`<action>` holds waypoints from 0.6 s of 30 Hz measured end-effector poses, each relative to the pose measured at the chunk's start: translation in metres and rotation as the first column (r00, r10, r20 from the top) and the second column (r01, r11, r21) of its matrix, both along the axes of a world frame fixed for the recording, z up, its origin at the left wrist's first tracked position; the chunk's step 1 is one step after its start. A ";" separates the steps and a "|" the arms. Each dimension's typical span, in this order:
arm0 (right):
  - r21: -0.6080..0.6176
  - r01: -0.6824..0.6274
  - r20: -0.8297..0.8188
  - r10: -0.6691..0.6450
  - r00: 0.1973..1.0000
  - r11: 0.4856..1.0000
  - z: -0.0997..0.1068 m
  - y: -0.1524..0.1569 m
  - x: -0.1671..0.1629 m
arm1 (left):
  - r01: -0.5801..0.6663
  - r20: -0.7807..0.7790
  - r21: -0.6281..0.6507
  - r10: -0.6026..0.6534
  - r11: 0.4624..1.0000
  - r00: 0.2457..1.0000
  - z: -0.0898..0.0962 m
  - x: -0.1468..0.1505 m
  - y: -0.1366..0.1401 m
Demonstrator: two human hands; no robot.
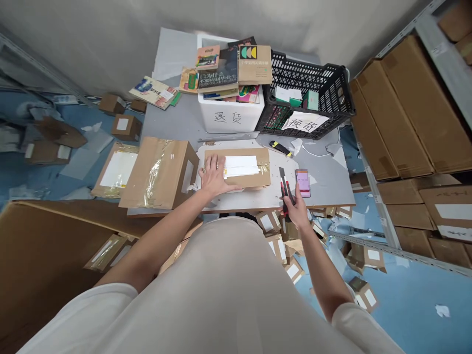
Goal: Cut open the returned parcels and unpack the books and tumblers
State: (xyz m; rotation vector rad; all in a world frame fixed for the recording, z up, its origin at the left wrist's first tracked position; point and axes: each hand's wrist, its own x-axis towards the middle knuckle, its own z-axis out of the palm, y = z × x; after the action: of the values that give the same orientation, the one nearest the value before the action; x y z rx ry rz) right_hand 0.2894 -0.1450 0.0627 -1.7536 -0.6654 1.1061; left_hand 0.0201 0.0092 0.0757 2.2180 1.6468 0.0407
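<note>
My left hand lies spread on the left end of a taped cardboard box, beside its white label. The box rests on a pale board on the table. In my right hand is a red and black box cutter, its blade out and pointing away from me. Just right of the cutter lies a phone with a lit pink screen, close to my fingers. A second, yellow and black box cutter lies farther back on the table.
A larger box stands at the table's left. Behind are a white bin heaped with books and a black crate holding small boxes. Shelving with cartons rises at right; parcels litter the floor.
</note>
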 end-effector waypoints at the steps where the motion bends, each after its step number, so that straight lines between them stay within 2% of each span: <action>1: 0.019 0.034 -0.051 -0.033 0.998 0.999 -0.007 0.005 -0.011 | -0.032 0.023 0.029 0.032 0.999 0.999 0.001 -0.003 0.005; 4: 0.054 0.154 -0.233 -0.137 0.963 0.987 -0.027 0.020 -0.049 | -0.143 0.131 0.067 0.134 0.987 0.982 0.001 -0.016 0.033; 7: 0.041 0.239 -0.350 -0.210 0.913 0.970 -0.038 0.038 -0.074 | -0.196 0.275 -0.065 0.207 0.978 0.939 -0.008 -0.033 0.061; 9: 0.061 0.247 -0.360 -0.210 0.909 0.967 -0.039 0.056 -0.075 | -0.257 0.344 -0.128 0.286 0.958 0.894 -0.018 -0.043 0.066; 12: 0.170 0.201 -0.303 -0.143 0.942 0.965 -0.034 0.092 -0.062 | -0.352 0.421 -0.190 0.400 0.917 0.814 -0.032 -0.051 0.040; 15: 0.231 0.136 -0.230 -0.082 0.970 0.963 -0.030 0.123 -0.046 | -0.329 0.499 -0.298 0.440 0.896 0.747 -0.041 -0.046 -0.006; 18: 0.233 0.107 -0.217 -0.056 0.975 0.967 -0.028 0.136 -0.038 | -0.291 0.534 -0.369 0.457 0.883 0.711 -0.041 -0.034 -0.040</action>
State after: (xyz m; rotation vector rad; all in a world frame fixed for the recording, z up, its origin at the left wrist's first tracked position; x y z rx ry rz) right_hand 0.2512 -0.0093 0.0348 -1.4211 -0.5680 1.0844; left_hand -0.0140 -0.0308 0.0348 1.4119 1.5727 0.5623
